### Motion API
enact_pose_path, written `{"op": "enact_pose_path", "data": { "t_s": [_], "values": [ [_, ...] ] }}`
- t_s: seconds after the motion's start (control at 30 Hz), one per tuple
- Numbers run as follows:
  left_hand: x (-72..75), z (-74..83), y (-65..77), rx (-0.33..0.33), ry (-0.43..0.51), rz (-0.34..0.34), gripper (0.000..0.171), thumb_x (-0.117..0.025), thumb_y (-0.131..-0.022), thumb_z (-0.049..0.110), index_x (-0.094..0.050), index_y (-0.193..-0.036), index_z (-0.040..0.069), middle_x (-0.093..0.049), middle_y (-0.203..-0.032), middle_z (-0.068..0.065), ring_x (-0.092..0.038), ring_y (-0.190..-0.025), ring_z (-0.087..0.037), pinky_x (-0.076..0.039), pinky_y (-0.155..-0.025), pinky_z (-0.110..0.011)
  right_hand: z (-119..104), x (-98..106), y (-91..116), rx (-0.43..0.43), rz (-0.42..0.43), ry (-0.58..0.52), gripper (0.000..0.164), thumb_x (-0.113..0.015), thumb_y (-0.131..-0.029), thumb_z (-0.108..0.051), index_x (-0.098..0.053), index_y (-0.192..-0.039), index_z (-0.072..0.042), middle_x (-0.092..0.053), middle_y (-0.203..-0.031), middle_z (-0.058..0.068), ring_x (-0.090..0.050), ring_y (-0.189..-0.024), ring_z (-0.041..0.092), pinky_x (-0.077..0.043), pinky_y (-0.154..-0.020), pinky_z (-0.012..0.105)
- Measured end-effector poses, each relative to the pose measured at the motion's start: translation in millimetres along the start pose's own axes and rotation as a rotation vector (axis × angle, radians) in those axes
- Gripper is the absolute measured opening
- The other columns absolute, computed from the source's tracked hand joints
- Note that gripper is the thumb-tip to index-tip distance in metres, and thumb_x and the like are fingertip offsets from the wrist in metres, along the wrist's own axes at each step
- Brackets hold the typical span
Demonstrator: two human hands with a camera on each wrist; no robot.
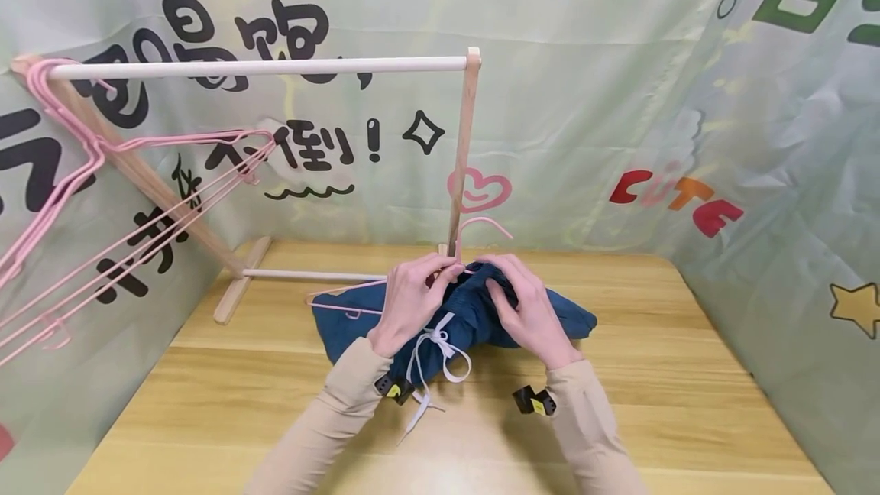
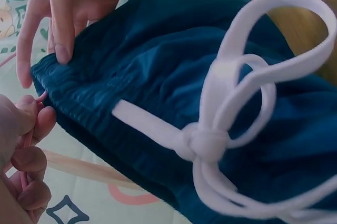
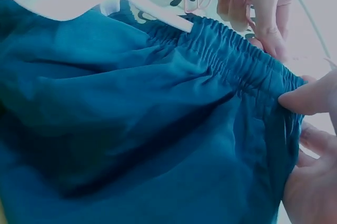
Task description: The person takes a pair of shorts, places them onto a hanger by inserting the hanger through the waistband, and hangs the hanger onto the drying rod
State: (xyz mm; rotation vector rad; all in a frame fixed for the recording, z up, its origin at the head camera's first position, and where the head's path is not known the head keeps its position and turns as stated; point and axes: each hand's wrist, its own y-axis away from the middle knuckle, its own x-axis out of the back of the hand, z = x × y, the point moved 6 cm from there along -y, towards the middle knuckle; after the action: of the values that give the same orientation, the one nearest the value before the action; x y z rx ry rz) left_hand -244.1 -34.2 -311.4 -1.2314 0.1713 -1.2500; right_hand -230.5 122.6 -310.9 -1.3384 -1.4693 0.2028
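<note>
My left hand (image 1: 412,290) is clamped on a pink hanger (image 1: 483,219) and my right hand (image 1: 525,304) pinches the waistband (image 3: 237,52) of a blue garment (image 1: 474,327); the garment rests on the bench (image 1: 660,373), its waist between my hands; only the head view shows the white rail (image 1: 275,68), far left; the left wrist view shows my curled fingers (image 2: 31,162), the right wrist view my thumb (image 3: 311,96) on gathered cloth.

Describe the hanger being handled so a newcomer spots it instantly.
On the table, find the blue garment with the white drawstring. At its waistband, the left hand grips a pink hanger. Unlike the pink hangers on the upper white rail, its hook stands free.
</note>
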Motion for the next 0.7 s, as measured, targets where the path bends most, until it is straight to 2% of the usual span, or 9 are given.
{"op": "enact_pose_path", "data": {
  "t_s": [0.13,0.37,0.5,0.7],
  "values": [
    [-3.3,-1.6,0.1,0.010,0.025,0.024,0.016,-0.056,-0.086,0.032,-0.069,-0.090,0.022,-0.064,-0.071,0.011,-0.052,-0.056,0.002,-0.036,-0.051,-0.012,6.0,-4.6,2.1,-0.024,0.002,0.026,0.038,-0.056,-0.085,-0.008,-0.052,-0.123,-0.015,-0.059,-0.115,0.002,-0.056,-0.106,0.014,-0.044,-0.089,0.030],
    [-12.1,-6.6,2.4,0.045,0.027,0.039,0.016,-0.057,-0.085,0.034,-0.069,-0.088,0.023,-0.065,-0.070,0.011,-0.051,-0.054,0.003,-0.035,-0.049,-0.012,14.8,-14.1,7.3,-0.033,-0.023,0.068,0.031,-0.052,-0.089,-0.012,-0.057,-0.119,-0.015,-0.063,-0.102,0.001,-0.059,-0.093,0.012,-0.047,-0.078,0.030],
    [-15.5,-9.4,4.5,0.071,0.044,0.039,0.017,-0.057,-0.085,0.034,-0.069,-0.088,0.023,-0.066,-0.070,0.010,-0.054,-0.056,0.002,-0.038,-0.051,-0.013,15.1,-17.5,7.9,-0.032,-0.024,0.109,0.029,-0.052,-0.089,-0.021,-0.058,-0.118,-0.019,-0.062,-0.100,-0.003,-0.059,-0.089,0.011,-0.047,-0.074,0.030],
    [-19.9,-9.8,8.0,0.075,0.092,-0.021,0.018,-0.056,-0.086,0.033,-0.068,-0.093,0.022,-0.066,-0.074,0.010,-0.054,-0.061,0.002,-0.039,-0.055,-0.014,18.5,-20.2,8.0,-0.019,0.044,0.165,0.020,-0.056,-0.087,-0.026,-0.064,-0.105,-0.021,-0.064,-0.092,-0.006,-0.062,-0.081,0.009,-0.048,-0.069,0.028]
  ]
}}
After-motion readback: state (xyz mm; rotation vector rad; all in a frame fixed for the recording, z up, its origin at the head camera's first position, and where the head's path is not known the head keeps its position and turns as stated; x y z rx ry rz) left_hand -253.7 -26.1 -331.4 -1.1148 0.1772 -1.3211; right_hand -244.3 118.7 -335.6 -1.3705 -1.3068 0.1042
